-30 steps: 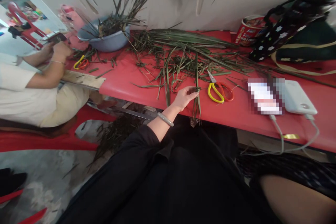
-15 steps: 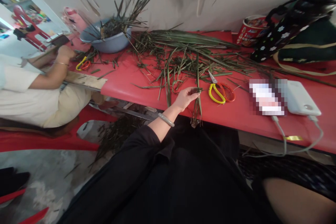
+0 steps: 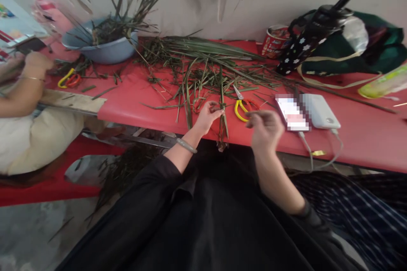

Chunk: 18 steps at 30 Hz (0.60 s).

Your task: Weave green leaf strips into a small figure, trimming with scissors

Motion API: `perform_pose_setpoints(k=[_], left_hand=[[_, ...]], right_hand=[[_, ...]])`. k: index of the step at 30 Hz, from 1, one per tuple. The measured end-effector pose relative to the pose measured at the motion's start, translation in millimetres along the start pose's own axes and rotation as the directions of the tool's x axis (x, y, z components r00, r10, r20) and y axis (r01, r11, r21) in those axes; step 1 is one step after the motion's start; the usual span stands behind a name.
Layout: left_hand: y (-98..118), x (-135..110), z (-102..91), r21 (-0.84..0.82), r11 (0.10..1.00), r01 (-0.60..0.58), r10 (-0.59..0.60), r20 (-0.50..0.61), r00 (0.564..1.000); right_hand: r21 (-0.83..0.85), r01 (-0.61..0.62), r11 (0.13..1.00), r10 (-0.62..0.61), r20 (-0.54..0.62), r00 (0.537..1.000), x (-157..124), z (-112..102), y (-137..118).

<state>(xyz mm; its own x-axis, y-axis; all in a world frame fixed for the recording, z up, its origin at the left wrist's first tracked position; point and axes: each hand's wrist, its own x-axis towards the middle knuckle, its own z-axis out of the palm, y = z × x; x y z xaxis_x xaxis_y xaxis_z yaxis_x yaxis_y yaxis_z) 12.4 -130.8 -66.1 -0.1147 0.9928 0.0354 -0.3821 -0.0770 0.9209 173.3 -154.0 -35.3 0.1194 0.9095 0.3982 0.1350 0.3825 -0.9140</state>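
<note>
My left hand point(image 3: 208, 117) pinches a long green leaf strip point(image 3: 221, 87) near the table's front edge. The strip is folded or knotted at my fingertips, and its ends hang down over the edge. To the right, my right hand point(image 3: 266, 129) is raised with curled fingers pressed together, slightly blurred; what they hold, if anything, I cannot make out. Just behind it lie scissors point(image 3: 241, 109) with one yellow and one red handle, partly covered by the fingers. Beyond both hands spreads a tangled pile of leaf strips point(image 3: 203, 51).
A blue basin point(image 3: 108, 53) of leaves stands at the back left, near a second pair of scissors point(image 3: 69, 79). A co-worker's hand point(image 3: 38, 61) is at far left. Rightward lie a phone point(image 3: 293, 112), a white power bank point(image 3: 321, 111) with cables, a red tub point(image 3: 275, 42) and a flowered umbrella point(image 3: 300, 46).
My right hand has come into view from below, beside the scissors. My left hand keeps its pinch on the leaf strip. The whole view has shifted, so things appear further left.
</note>
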Motion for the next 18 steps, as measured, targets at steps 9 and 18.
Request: perform_pose_setpoints(k=[9,18], left_hand=[[12.1,-6.1,3.7,0.215,0.976,-0.036,0.035,0.012,0.999],[3.2,-2.0,4.3,0.176,0.984,-0.013,-0.002,0.084,0.997]], right_hand=[[-0.466,0.091,0.880,0.090,0.352,0.932,1.4,30.9,27.3],[-0.430,0.062,0.901,0.085,0.315,0.945,-0.6,29.7,33.2]])
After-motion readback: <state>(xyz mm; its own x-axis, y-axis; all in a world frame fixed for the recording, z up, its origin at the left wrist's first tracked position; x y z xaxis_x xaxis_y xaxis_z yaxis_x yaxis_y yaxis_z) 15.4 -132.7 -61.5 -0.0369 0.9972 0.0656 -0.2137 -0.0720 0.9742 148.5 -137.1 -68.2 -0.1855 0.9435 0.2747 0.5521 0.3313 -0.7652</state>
